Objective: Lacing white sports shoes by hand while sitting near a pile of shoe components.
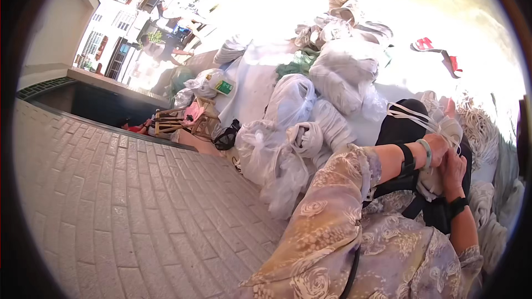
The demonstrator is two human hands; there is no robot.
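My left hand point(436, 148), with a pale bangle and a black band on its arm, is closed on white cords point(413, 113). They loop out to the left from its fingers, over my dark-clothed lap point(394, 128). Close against it, my right hand point(454, 173) has its fingers raised and pinched at the same cords. The exact grip of the fingertips is partly hidden. Beneath both hands lies a bunched off-white bundle point(429, 182), mostly covered by them. A heap of loose cords point(477, 124) sits just beyond my right hand.
Tied clear bags of white coils point(346, 66) and further bagged bundles point(257, 144) are piled on a pale sheet to my left. Red-and-black sandals point(435, 47) lie ahead. Farther left stand a small bamboo chair point(194, 116) and a brick-patterned wall point(127, 199). Another person point(163, 50) is in the background.
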